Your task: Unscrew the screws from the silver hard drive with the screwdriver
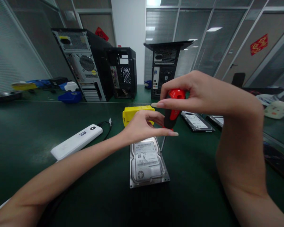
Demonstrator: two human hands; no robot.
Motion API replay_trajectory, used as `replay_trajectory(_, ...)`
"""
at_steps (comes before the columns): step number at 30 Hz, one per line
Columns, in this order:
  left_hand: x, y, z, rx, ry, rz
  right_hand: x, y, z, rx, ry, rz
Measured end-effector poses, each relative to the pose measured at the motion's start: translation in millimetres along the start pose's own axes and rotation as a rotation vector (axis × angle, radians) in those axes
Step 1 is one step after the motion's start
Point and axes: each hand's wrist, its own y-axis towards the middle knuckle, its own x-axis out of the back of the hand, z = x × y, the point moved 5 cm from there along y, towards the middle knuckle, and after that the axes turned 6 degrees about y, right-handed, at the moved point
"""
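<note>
Hard drive (148, 164) flat below hands, long axis away from my camera, screwdriver (172, 115) tip at its right edge; left hand (142, 127), nearer, pinches lower handle; right hand (200, 91) pinches red top.

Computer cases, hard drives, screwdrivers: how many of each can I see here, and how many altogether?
Computer cases: 3
Hard drives: 3, one partly hidden behind the right arm
Screwdriver: 1
Total: 7
</note>
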Motion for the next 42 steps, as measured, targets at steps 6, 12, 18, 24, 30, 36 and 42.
replay_trajectory(6,0.3,0,2,-0.009,0.046,-0.115,0,0,4,0.004,-0.040,-0.031)
replay_trajectory(12,1.5,-2,1,-0.034,0.089,-0.090,0,-1,4,0.002,0.002,-0.031)
replay_trajectory(18,2.1,-6,-4,-0.065,0.091,-0.033,8,-7,-4,0.033,0.133,-0.023)
replay_trajectory(24,3.4,-7,-4,-0.077,0.097,0.000,11,-13,-8,0.030,0.254,0.067)
replay_trajectory(30,2.7,-7,0,-0.057,0.039,0.041,11,-12,-3,0.068,0.263,0.086)
replay_trajectory(36,1.1,-7,1,-0.012,0.057,-0.019,10,-10,-4,0.042,0.250,0.055)
replay_trajectory(42,2.3,-4,-3,-0.014,0.030,-0.055,7,-6,-5,0.042,0.166,0.023)
